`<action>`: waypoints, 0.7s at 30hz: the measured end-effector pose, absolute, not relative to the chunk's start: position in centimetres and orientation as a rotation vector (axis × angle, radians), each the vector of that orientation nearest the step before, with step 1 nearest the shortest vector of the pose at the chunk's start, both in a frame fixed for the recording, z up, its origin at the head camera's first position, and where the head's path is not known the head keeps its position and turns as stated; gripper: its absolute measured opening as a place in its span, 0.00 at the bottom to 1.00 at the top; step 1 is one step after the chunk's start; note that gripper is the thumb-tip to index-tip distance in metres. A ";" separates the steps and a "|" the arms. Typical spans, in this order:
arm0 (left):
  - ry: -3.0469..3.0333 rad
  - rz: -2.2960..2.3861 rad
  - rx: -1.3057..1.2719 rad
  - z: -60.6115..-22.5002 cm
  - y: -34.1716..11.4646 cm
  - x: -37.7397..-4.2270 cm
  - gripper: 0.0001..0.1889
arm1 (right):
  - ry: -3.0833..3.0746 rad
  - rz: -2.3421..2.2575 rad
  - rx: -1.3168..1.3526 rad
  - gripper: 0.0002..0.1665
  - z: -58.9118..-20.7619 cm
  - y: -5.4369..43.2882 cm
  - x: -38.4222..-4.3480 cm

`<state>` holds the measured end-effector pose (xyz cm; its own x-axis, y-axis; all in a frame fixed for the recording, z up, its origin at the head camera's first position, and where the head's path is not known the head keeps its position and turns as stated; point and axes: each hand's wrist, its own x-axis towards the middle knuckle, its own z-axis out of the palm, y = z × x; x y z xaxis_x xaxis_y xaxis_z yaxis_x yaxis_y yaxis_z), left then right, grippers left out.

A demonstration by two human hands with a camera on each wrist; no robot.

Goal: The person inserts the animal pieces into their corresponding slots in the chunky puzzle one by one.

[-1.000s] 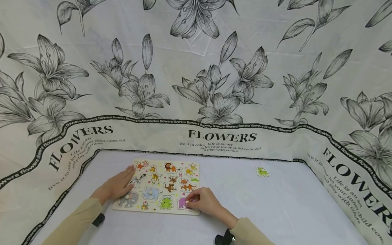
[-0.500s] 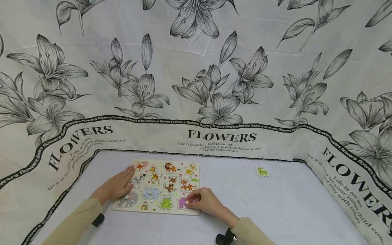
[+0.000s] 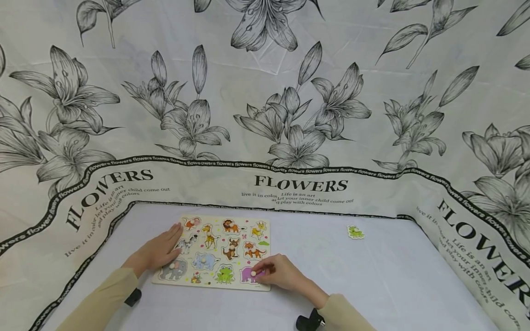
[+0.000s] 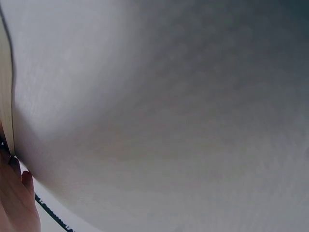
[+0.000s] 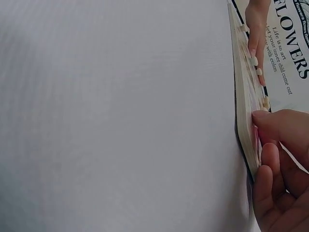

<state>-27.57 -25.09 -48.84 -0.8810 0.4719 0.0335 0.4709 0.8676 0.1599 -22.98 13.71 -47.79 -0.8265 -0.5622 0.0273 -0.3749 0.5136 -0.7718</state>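
Observation:
A wooden animal puzzle board [image 3: 238, 239] lies on the white tabletop, with several animal pieces seated in it. My left hand [image 3: 160, 250] rests flat on the board's left edge, fingers straight, beside the zebra and the grey elephant [image 3: 173, 269]. My right hand [image 3: 259, 273] sits at the board's near right corner. Its thumb and forefinger pinch the small knob of the purple piece [image 3: 247, 274], which lies in its slot. In the right wrist view the board's edge [image 5: 244, 111] runs up the frame, with my right hand [image 5: 280, 159] curled against it and my left hand [image 5: 256, 24] beyond.
A loose green puzzle piece [image 3: 355, 232] lies alone on the table to the far right of the board. A flower-printed cloth [image 3: 265, 115] forms the backdrop and sides. The left wrist view shows only white cloth and a bit of my left hand [image 4: 14, 203].
My right hand and wrist have slid slightly to the right, so more of the purple piece shows. The left hand and the board have not moved.

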 end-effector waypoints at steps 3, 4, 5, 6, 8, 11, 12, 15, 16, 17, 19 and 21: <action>3.036 0.250 0.765 -48.8 -25.1 -27.6 0.35 | 2.515 -1.197 -0.818 0.13 -47.7 13.9 -22.9; 3.038 0.247 0.764 -48.8 -25.1 -27.6 0.35 | 2.513 -1.194 -0.820 0.14 -47.7 14.0 -22.9; 3.038 0.245 0.763 -48.8 -25.1 -27.6 0.35 | 2.512 -1.193 -0.825 0.14 -47.6 14.0 -22.9; 3.037 0.245 0.761 -48.8 -25.0 -27.6 0.35 | 2.510 -1.196 -0.824 0.14 -47.7 14.1 -22.8; 3.031 0.251 0.759 -48.8 -25.0 -27.5 0.35 | 2.506 -1.198 -0.826 0.14 -47.7 14.3 -22.7; 3.025 0.258 0.757 -48.7 -25.0 -27.4 0.35 | 2.497 -1.213 -0.816 0.14 -47.7 14.8 -22.7; 3.023 0.258 0.758 -48.7 -25.0 -27.4 0.35 | 2.499 -1.217 -0.808 0.14 -47.7 15.1 -22.7; 3.025 0.257 0.765 -48.7 -24.9 -27.4 0.35 | 2.519 -1.230 -0.790 0.14 -47.9 15.9 -22.8; 3.026 0.259 0.765 -48.7 -24.9 -27.5 0.35 | 2.530 -1.233 -0.788 0.14 -47.9 16.2 -22.8; 3.027 0.256 0.763 -48.7 -24.9 -27.5 0.35 | 2.541 -1.234 -0.788 0.14 -48.0 16.4 -22.9; 3.030 0.259 0.764 -48.7 -24.9 -27.4 0.35 | 2.549 -1.239 -0.783 0.14 -48.1 16.9 -23.0; 3.029 0.266 0.756 -48.7 -25.0 -27.4 0.35 | 2.556 -1.237 -0.780 0.15 -48.1 17.4 -23.1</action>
<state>-27.43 -24.96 -48.73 -0.8836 0.4672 0.0328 0.4658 0.8692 0.1659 -23.10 17.45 -48.09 -0.8417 -0.5375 0.0509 -0.3735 0.5117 -0.7737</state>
